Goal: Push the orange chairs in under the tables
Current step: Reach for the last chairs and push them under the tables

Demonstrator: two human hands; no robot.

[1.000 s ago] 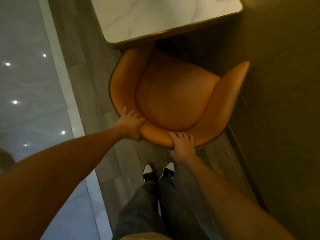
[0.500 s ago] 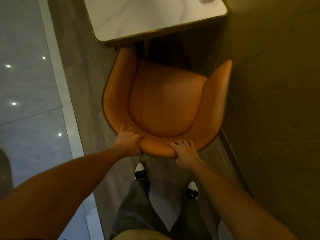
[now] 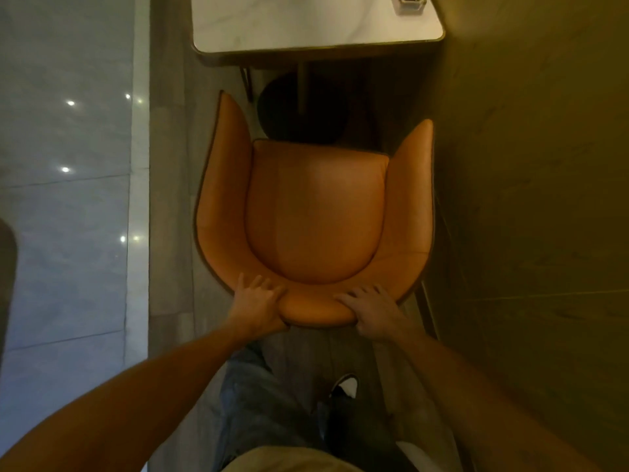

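The orange chair (image 3: 315, 212) sits straight below you in the head view, its open front facing the table (image 3: 306, 25) at the top of the frame. Its seat and both armrest tips lie short of the table's near edge, so none of the chair is under the top; a strip of dark floor and the table's round base (image 3: 299, 107) show between them. The chair's right side runs close along the wall (image 3: 527, 199), and its left side lines up near the pale floor border (image 3: 138, 199).

Your left hand (image 3: 255, 306) wraps the left part of the curved backrest rim, fingers (image 3: 260, 284) curled over the top onto the inner face and thumb tucked beneath the padded edge. Your right hand (image 3: 374, 310) clamps the same rim further right, fingers draped over the top edge with the palm against the outer back. Both arms reach forward from the lower corners of the frame.

A small clear holder (image 3: 410, 3) stands at the table's far right corner. Below the backrest you can see your dark trousers (image 3: 265, 403) and one black-and-white shoe (image 3: 345, 385) on the grey plank floor.
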